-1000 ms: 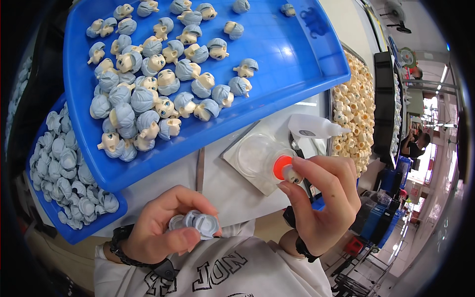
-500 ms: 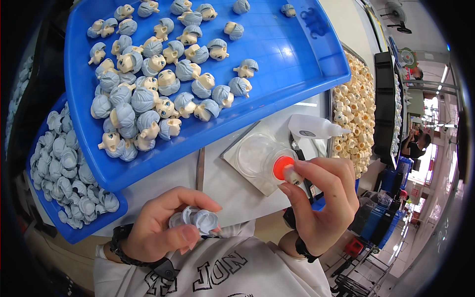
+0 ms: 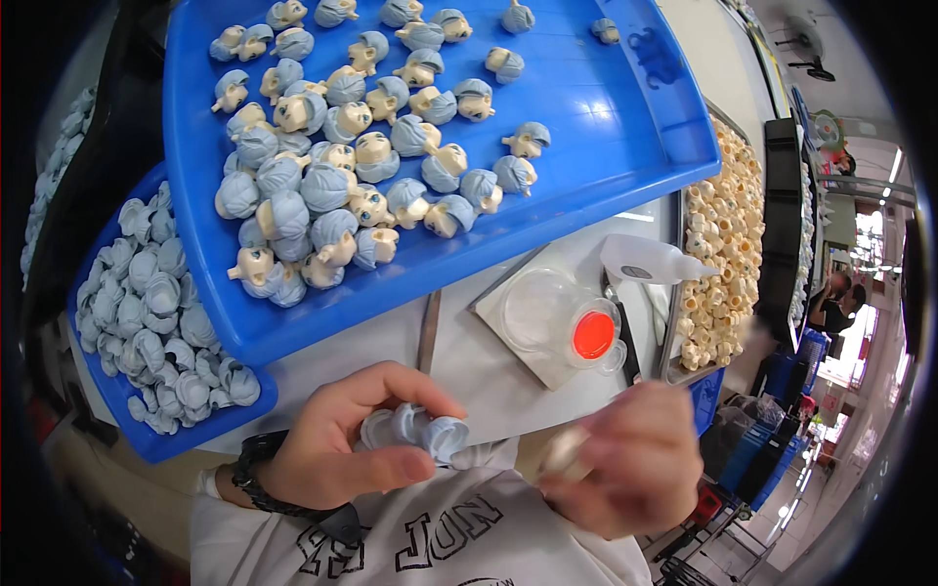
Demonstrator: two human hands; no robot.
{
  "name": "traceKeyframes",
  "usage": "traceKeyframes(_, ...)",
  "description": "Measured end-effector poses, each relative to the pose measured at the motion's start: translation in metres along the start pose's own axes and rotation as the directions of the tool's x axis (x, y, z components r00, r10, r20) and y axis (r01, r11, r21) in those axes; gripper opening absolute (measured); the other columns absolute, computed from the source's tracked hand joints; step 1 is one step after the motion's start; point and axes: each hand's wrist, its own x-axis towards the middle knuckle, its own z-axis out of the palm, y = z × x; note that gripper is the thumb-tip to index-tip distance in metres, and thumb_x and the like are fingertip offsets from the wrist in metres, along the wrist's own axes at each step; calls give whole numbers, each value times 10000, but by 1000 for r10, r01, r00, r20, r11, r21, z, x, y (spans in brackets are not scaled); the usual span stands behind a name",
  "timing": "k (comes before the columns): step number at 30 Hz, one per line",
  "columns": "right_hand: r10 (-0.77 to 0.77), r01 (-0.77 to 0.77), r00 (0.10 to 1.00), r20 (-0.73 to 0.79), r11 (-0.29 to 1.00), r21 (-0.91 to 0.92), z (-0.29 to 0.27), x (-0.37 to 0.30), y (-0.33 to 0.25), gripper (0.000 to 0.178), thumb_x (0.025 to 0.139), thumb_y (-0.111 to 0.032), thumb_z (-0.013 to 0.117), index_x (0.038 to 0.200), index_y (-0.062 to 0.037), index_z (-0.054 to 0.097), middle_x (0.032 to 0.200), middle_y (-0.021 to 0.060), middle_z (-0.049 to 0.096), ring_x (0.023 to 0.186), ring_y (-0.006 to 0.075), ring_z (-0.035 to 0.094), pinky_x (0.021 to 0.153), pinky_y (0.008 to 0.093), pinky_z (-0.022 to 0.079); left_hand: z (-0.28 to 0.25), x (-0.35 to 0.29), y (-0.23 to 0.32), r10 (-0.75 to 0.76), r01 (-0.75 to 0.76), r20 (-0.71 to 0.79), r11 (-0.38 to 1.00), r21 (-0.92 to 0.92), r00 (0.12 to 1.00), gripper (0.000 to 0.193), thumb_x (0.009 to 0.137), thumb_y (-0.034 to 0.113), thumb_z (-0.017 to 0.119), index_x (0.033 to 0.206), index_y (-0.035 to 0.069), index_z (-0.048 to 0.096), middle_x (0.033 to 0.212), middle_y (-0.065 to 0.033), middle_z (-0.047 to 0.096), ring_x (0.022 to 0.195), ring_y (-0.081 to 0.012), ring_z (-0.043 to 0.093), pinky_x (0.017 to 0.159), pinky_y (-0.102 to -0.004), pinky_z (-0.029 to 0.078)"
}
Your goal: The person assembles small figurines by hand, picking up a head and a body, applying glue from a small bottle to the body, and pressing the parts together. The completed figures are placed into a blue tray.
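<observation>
My left hand [image 3: 327, 444] is closed around several light-blue doll hair pieces [image 3: 446, 438], their hollow sides showing between thumb and fingers. To the right, my right hand [image 3: 635, 467] is smeared by motion but grips a small cream doll head [image 3: 564, 453] at its fingertips. Beyond that hand stands a small clear jar with a red-orange inside [image 3: 593, 335], on a pale square tile [image 3: 552, 373]. Next to it on the tile is a round clear dish [image 3: 532, 309].
A big blue tray [image 3: 322, 330] of blue-haired doll heads [image 3: 327, 186] spans the far side. Hair pieces fill a blue bin [image 3: 161, 444] at left; bare cream heads [image 3: 723, 234] fill a tray at right. A white squeeze bottle [image 3: 640, 260] and a metal strip [image 3: 428, 332] lie on the table.
My right hand has drawn the doll head back from the red-topped jar, toward my body. My left hand keeps its hair pieces. The whole view has shifted slightly.
</observation>
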Motion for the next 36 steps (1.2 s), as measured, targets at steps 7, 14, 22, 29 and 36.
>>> traceKeyframes(7, -43, 43, 985, 170, 999, 3, 20, 2, -5, 348, 555, -130, 802, 844, -24, 641, 736, 69, 616, 558, 138, 492, 470, 224, 342, 1, -1, 1, -2, 3, -12, 999, 46, 1000, 408, 780, 313, 683, 959, -10, 509, 903, -107, 561, 698, -87, 505, 587, -211, 393)
traceKeyframes(14, -103, 108, 974, 201, 994, -16, 26, -3, -3, 427, 526, -219, 804, 865, -3, 660, 759, 60, 598, 624, 152, 509, 467, 239, 347, -2, -4, 5, -120, 118, 56, 992, 41, 991, 354, 842, 323, 604, 977, 3, 538, 847, -38, 566, 737, -69, 513, 643, -208, 408)
traceKeyframes(22, -59, 73, 995, 78, 981, -181, 53, -15, -13, 404, 662, -243, 734, 959, 14, 639, 832, 58, 583, 669, 159, 532, 538, 242, 384, -3, -4, 4, -39, 34, 37, 992, 122, 999, 295, 885, 293, 549, 972, 11, 548, 679, 22, 510, 536, -10, 445, 455, -167, 337)
traceKeyframes(29, 18, 21, 990, 137, 961, -277, 54, -21, -16, 421, 769, -385, 626, 897, 15, 604, 773, 87, 592, 611, 195, 540, 518, 277, 378, -1, -4, 8, -160, 156, 61, 985, 70, 985, 292, 898, 296, 528, 934, 7, 548, 656, 15, 513, 528, -15, 453, 452, -175, 346)
traceKeyframes(36, 36, 1, 990, 139, 967, -257, 52, -19, -16, 437, 772, -400, 608, 933, 6, 619, 797, 72, 586, 599, 176, 523, 525, 266, 364, 0, -5, 3, -82, 71, 76, 988, 137, 994, 315, 916, 324, 486, 923, 14, 541, 621, 19, 489, 508, -17, 434, 435, -179, 334)
